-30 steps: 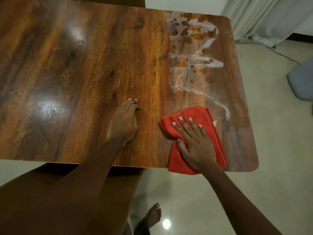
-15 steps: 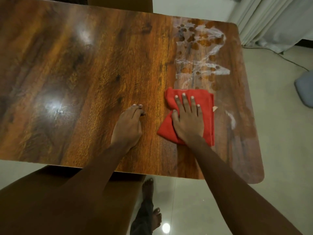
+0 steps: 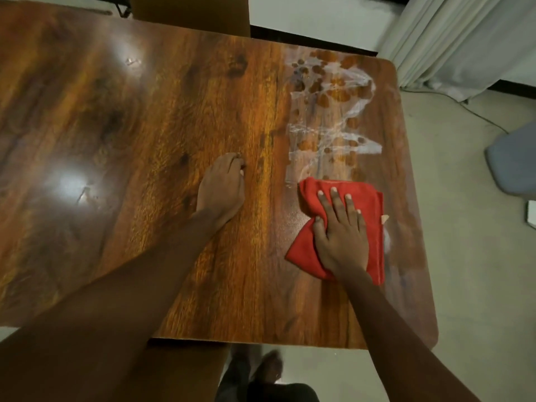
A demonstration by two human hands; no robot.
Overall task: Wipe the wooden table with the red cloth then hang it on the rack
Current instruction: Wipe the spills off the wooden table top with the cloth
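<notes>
Right hand [image 3: 340,239], fingers spread, presses a red cloth [image 3: 368,204] on the table [image 3: 162,117], white smears [image 3: 327,132] beyond it, the edge near its right; left hand [image 3: 222,188] rests curled.

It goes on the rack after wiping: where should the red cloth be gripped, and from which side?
Probably the near-left corner of the red cloth, pinched from the left: it juts out bare beside the right hand, which presses the middle flat.

Home: wooden table [image 3: 174,111], curtains [image 3: 449,39].
</notes>
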